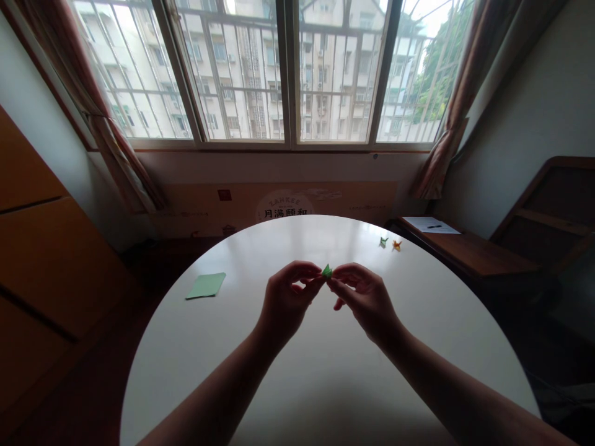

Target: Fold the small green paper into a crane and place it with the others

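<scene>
Between my two hands, above the middle of the white round table [297,384], is a small folded green paper piece [327,271]. My left hand [290,292] pinches its left side between thumb and fingers. On the other side, my right hand [365,294] grips it with thumb and forefinger, the lower fingers curled below. The paper's lower part is hidden by the fingertips. A green paper crane [383,241] and an orange paper crane [396,245] stand at the far right of the table. Square green paper sheets [206,285] lie at the left.
Behind the table are a printed cardboard panel [186,204] and a barred window [288,74] with tied curtains [121,161]. To the right, a wooden chair [483,248] holds a white paper [425,225] with a pen [434,227]. An orange-brown cabinet [37,266] stands left.
</scene>
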`<state>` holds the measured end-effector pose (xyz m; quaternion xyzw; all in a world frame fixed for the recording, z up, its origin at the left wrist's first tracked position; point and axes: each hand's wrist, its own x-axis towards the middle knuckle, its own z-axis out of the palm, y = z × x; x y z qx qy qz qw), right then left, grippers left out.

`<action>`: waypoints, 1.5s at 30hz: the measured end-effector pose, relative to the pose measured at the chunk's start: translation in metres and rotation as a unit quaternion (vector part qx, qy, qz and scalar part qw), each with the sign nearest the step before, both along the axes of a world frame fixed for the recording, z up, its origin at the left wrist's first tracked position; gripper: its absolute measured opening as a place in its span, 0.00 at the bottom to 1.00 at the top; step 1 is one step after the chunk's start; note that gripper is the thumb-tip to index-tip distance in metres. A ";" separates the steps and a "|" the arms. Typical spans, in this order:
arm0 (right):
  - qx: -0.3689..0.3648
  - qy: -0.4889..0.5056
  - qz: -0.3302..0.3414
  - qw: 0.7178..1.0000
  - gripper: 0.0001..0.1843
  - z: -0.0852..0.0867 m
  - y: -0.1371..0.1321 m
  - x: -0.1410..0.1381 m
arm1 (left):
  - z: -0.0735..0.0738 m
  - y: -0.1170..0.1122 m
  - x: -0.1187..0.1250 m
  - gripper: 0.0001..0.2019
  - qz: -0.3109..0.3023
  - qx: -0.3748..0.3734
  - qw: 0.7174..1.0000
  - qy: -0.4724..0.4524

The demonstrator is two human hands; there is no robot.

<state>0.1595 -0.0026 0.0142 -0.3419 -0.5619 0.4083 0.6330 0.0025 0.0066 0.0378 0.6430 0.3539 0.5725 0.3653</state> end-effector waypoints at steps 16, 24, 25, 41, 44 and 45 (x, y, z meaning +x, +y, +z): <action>-0.030 -0.002 0.018 0.999 0.15 -0.005 0.003 0.004 | -0.005 0.008 -0.006 0.07 -0.059 -0.035 0.998 0.015; -0.027 0.002 0.021 0.999 0.12 -0.005 0.004 0.003 | -0.005 0.007 -0.004 0.10 -0.035 -0.028 0.999 0.016; -0.024 0.000 0.021 1.000 0.12 -0.005 0.004 0.003 | -0.006 0.007 -0.004 0.12 -0.029 -0.029 0.999 0.018; -0.015 -0.025 0.036 0.999 0.11 -0.003 0.001 0.003 | -0.001 0.008 -0.004 0.17 -0.101 -0.181 0.977 -0.047; -0.008 -0.018 0.036 0.999 0.12 -0.004 0.003 0.002 | -0.001 0.009 -0.006 0.18 -0.125 -0.240 0.960 -0.069; -0.004 -0.017 0.032 0.999 0.12 -0.004 0.003 0.002 | -0.001 0.009 -0.006 0.18 -0.139 -0.264 0.951 -0.077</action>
